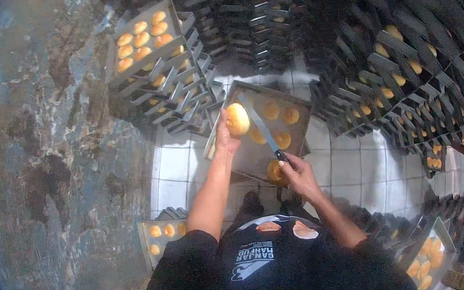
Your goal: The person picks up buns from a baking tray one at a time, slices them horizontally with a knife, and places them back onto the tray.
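Note:
A round golden bun [237, 119] is held up in my left hand [225, 136], its fingers wrapped round the side and underneath. My right hand [301, 175] grips the black handle of a long-bladed knife [264, 128]. The blade points up and away, just right of the bun and apart from it. Below both hands lies a metal baking tray [251, 163] with several buns, among them one bun [290, 115] at the right and another bun [275, 172] close by my right hand.
Stacked trays [154, 55] of buns rise at the upper left beside a stained wall [52, 148]. Tall stacks of trays [406, 68] stand on the right. More buns fill a tray [426, 260] at lower right and a small tray [163, 236] at lower left. White tiles [343, 167] cover the floor.

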The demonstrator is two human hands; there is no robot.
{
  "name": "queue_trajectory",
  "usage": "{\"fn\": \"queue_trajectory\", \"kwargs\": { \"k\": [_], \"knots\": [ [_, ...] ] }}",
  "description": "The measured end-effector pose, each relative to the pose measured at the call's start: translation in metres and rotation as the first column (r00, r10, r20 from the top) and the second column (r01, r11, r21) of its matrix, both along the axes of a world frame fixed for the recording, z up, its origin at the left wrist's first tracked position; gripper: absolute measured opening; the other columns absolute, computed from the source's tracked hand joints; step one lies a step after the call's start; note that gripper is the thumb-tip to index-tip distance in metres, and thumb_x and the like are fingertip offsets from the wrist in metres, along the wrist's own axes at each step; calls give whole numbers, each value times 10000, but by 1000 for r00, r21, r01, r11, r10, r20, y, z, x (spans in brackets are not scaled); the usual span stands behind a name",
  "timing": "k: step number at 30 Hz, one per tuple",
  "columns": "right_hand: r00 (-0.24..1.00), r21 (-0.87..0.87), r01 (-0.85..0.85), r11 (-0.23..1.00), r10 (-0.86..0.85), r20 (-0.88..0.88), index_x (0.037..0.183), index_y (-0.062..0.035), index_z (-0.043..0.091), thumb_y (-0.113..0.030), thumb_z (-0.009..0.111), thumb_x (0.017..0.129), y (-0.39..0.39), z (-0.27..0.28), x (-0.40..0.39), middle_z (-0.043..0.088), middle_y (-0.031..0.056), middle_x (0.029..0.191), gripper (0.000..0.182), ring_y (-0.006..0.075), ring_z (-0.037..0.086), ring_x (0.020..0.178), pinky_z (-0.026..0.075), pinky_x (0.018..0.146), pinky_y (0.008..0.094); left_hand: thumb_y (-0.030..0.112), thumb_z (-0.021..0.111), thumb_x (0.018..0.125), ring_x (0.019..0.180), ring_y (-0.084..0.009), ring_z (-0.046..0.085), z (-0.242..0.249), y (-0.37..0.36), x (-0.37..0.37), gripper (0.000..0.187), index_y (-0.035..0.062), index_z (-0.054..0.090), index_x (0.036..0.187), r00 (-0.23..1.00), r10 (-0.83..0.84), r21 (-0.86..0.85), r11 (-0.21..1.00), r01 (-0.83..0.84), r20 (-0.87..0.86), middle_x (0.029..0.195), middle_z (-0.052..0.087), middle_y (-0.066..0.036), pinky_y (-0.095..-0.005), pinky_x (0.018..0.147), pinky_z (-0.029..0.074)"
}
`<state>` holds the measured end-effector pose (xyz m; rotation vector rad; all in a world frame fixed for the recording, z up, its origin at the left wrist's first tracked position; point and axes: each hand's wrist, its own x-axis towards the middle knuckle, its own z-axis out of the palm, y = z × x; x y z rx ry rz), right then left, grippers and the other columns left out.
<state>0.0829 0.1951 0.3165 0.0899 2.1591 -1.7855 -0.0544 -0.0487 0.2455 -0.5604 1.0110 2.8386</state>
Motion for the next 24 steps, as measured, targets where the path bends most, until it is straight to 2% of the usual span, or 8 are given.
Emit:
{"fn": "queue_trajectory", "kwargs": {
  "k": [4, 9, 11, 13, 18, 20, 22, 24],
  "knots": [
    [989, -58, 1, 998, -9, -146, 1299, 1, 609, -259, 610, 983, 1, 12, 6, 634, 6, 839, 409, 84, 548, 718, 461, 625, 280, 541, 793, 792, 935, -174, 686, 28, 5, -2, 560, 136, 649, 1150, 999, 11, 20, 1000, -10, -45, 1034, 706, -9, -368, 831, 557],
    [1000, -35, 4, 999, -5, -13, 1311, -3, 600, -276, 605, 987, 12, 29, 5, 632, 16, 842, 424, 98, 557, 754, 474, 670, 290, 476, 803, 809, 925, -167, 682, 50, 21, 6, 509, 133, 639, 1146, 995, -39, -47, 998, 35, -92, 1018, 693, -7, -357, 833, 559],
    [999, -46, 12, 999, -10, 34, 1305, -4, 601, -279, 601, 990, 12, 28, -6, 645, 34, 872, 418, 103, 567, 781, 481, 702, 290, 433, 801, 819, 915, -166, 673, 51, 31, 11, 464, 128, 629, 1124, 974, -154, -197, 973, 120, -166, 1007, 673, 0, -363, 834, 560],
    [984, 24, 56, 998, -51, -173, 1125, 21, 641, -290, 605, 986, 9, 24, -20, 609, 3, 789, 342, 88, 543, 721, 449, 633, 269, 397, 787, 843, 913, -166, 670, 49, 40, 12, 438, 123, 603, 1130, 977, -147, -156, 980, 122, -155, 1004, 662, -12, -360, 820, 567],
    [998, -34, -50, 998, 49, -25, 1282, 26, 617, -286, 630, 980, 28, 23, 9, 639, 18, 873, 434, 99, 554, 787, 480, 704, 292, 402, 809, 821, 902, -165, 666, 54, 24, 1, 461, 121, 594, 1115, 973, -92, -124, 990, 66, -212, 1013, 653, -11, -349, 783, 574],
    [983, 22, 34, 999, -29, -182, 1261, 24, 626, -281, 619, 983, 32, 8, 26, 667, 49, 911, 413, 121, 587, 826, 496, 743, 310, 393, 810, 822, 914, -170, 670, 55, 19, 6, 462, 110, 592, 1115, 972, -128, -121, 987, 106, -199, 1016, 651, -23, -354, 796, 581],
    [998, 31, 50, 998, -49, -45, 1232, 3, 643, -285, 611, 984, 28, 21, 18, 686, 82, 925, 382, 144, 618, 853, 507, 764, 326, 377, 813, 822, 928, -167, 670, 53, 28, 15, 475, 100, 589, 1136, 935, -305, -188, 944, 272, -179, 1022, 653, -36, -353, 810, 585],
    [987, -79, 30, 996, -42, -155, 1168, -3, 648, -267, 611, 984, 19, 28, -3, 617, -21, 805, 324, 74, 512, 659, 411, 577, 259, 361, 807, 829, 943, -169, 670, 45, 50, 20, 492, 92, 580, 1174, 926, -337, -221, 929, 297, -171, 1054, 656, -43, -352, 830, 582]
  ]
}}
